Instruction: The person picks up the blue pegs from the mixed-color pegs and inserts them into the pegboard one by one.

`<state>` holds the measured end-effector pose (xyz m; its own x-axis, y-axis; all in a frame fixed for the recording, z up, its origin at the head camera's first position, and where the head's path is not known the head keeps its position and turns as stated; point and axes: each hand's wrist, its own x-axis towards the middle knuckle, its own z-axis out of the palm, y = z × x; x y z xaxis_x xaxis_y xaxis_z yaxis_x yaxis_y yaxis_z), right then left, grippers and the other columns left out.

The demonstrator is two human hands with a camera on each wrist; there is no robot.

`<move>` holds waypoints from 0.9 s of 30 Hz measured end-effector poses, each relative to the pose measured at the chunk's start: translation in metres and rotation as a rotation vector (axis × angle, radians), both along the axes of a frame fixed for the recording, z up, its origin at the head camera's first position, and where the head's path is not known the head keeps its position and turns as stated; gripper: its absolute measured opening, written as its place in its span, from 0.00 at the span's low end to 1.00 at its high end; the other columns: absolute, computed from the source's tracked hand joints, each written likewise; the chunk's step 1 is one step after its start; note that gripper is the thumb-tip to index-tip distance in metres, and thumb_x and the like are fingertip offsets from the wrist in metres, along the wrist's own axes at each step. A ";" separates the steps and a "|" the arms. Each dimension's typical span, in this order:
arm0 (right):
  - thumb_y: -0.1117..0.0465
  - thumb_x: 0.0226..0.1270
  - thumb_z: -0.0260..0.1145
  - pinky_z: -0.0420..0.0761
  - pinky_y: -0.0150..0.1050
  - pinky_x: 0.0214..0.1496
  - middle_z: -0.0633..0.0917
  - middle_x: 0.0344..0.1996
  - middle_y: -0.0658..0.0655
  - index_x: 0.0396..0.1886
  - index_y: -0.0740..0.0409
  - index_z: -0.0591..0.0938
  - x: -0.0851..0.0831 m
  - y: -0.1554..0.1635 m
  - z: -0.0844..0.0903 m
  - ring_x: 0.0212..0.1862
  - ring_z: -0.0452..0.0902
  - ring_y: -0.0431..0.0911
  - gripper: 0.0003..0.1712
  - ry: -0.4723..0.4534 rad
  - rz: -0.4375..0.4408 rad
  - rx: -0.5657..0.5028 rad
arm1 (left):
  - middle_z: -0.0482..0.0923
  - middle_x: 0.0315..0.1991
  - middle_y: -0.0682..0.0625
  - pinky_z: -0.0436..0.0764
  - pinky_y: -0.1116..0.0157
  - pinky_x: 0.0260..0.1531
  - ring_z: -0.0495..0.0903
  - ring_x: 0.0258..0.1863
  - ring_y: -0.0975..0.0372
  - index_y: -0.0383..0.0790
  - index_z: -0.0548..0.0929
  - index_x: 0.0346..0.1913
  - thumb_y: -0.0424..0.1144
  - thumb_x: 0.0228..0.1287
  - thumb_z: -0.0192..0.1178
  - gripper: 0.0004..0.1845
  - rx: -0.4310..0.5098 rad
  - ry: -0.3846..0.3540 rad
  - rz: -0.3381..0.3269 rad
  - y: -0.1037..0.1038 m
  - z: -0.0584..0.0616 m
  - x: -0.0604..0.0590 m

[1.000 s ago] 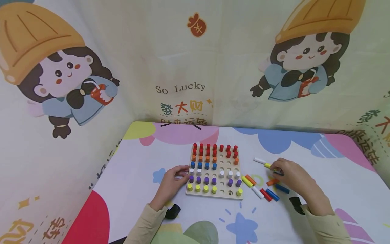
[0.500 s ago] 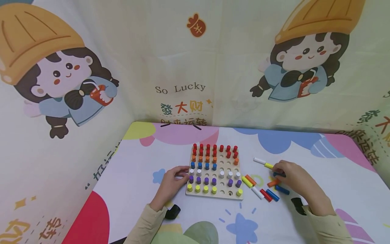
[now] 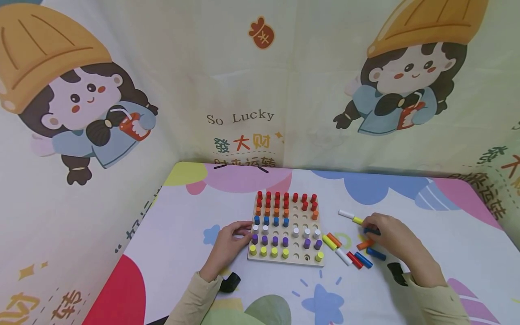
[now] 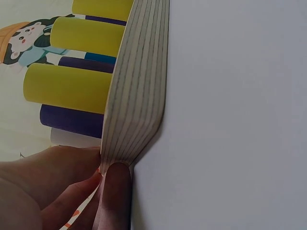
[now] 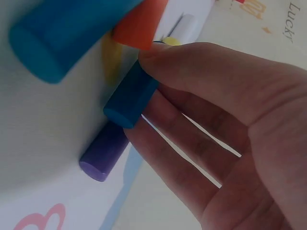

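Observation:
A wooden pegboard (image 3: pixel 280 260) stands on the table with rows of red, orange, blue, white, purple and yellow pegs; several holes hold no peg. At its left edge my left hand (image 3: pixel 229 243) grips the board, and the left wrist view has thumb and finger at the corner by the yellow pegs (image 4: pixel 67 88). Right of the board, my right hand (image 3: pixel 392 235) pinches a blue peg (image 5: pixel 132 98) low over the table. In the right wrist view a purple peg (image 5: pixel 104 151) lies just beyond it, with an orange peg (image 5: pixel 141 24) and another blue peg (image 5: pixel 62 38) close by.
Loose pegs lie between board and right hand, including a yellow peg (image 3: pixel 329 242), a white peg (image 3: pixel 343 257) and a red peg (image 3: pixel 355 260). Farther back is another white peg (image 3: pixel 345 213). A patterned cloth wall (image 3: pixel 243 81) rises behind the table.
My right hand has shifted only slightly among the loose pegs, and the orange peg beside it has moved a little to the right. My left hand stays at the board's edge.

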<state>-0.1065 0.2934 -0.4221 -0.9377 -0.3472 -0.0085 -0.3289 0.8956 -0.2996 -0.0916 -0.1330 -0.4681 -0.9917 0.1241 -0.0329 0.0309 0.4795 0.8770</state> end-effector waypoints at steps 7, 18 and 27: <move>0.70 0.49 0.77 0.83 0.52 0.40 0.84 0.31 0.52 0.35 0.61 0.85 0.001 -0.006 0.007 0.33 0.77 0.46 0.12 0.031 0.003 -0.015 | 0.84 0.48 0.49 0.84 0.69 0.42 0.83 0.45 0.60 0.41 0.82 0.57 0.39 0.66 0.66 0.18 -0.005 -0.016 0.006 0.001 0.002 0.001; 0.69 0.52 0.77 0.84 0.51 0.42 0.84 0.32 0.52 0.41 0.64 0.87 -0.001 -0.020 0.017 0.34 0.80 0.46 0.15 0.058 0.022 -0.024 | 0.84 0.48 0.50 0.83 0.70 0.41 0.83 0.45 0.61 0.43 0.82 0.58 0.38 0.66 0.65 0.18 -0.008 -0.020 0.006 0.001 0.003 0.001; 0.70 0.55 0.75 0.84 0.49 0.42 0.84 0.35 0.54 0.41 0.63 0.87 -0.003 -0.029 0.021 0.35 0.79 0.47 0.12 0.083 0.049 -0.038 | 0.84 0.49 0.50 0.83 0.71 0.41 0.83 0.45 0.61 0.44 0.82 0.59 0.39 0.66 0.65 0.18 -0.015 -0.038 0.007 0.002 0.005 0.002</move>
